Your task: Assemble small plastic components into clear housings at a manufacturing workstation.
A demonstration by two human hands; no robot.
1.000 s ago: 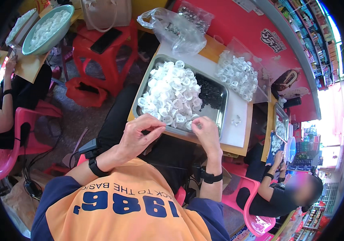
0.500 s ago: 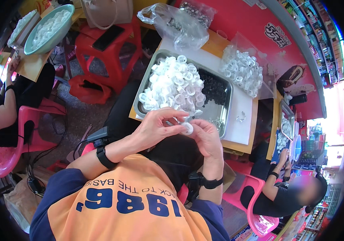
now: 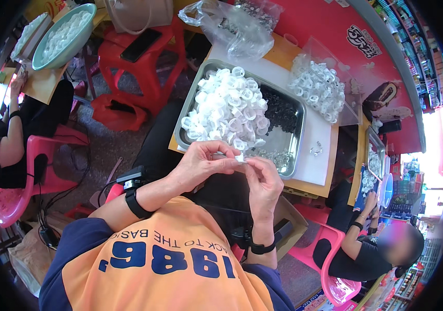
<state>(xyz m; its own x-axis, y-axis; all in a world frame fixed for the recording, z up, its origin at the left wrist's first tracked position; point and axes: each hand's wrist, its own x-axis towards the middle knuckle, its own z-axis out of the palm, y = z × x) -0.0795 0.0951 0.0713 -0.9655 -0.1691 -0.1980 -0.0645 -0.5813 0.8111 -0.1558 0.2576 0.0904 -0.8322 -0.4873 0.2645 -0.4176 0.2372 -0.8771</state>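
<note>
My left hand [image 3: 200, 165] and my right hand [image 3: 263, 181] meet in front of my chest, fingertips pinched together on a small white plastic ring [image 3: 240, 157]. Just beyond them a metal tray [image 3: 298, 136] rests on a wooden table and carries a heap of white plastic rings [image 3: 226, 110], a patch of small black parts [image 3: 279, 111] and some tiny metal bits [image 3: 273, 155]. Black bands circle both my wrists.
A clear bag of white rings [image 3: 317, 85] and another clear bag [image 3: 231, 26] lie behind the tray. A red stool [image 3: 143, 52] with a phone stands to the left. Seated people work at left [image 3: 9, 140] and lower right [image 3: 371, 249]. A green bowl [image 3: 61, 36] holds white rings.
My hands have drawn back from the tray edge toward my chest and closed together on one white ring. The view has tilted slightly.
</note>
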